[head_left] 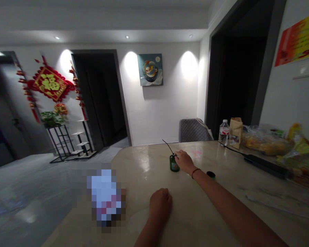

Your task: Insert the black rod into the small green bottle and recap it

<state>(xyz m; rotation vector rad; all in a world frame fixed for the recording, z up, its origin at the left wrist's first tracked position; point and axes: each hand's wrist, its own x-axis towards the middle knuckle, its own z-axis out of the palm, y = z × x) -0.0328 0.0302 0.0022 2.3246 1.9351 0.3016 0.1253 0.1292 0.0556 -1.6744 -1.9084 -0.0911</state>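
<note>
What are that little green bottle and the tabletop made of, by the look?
The little green bottle at the right hand looks like dark glossy glass, maybe plastic: it glints. The tabletop seems polished stone or imitation: pale beige, faintly mottled, mirroring the ceiling lights.

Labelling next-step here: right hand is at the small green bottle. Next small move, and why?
Probably tighten the grip of the right hand on the bottle to steady it. The fingers seem only to touch its neck, a thin stick pokes out of its top, and a dark cap lies apart on the table. The left hand rests fisted.
</note>
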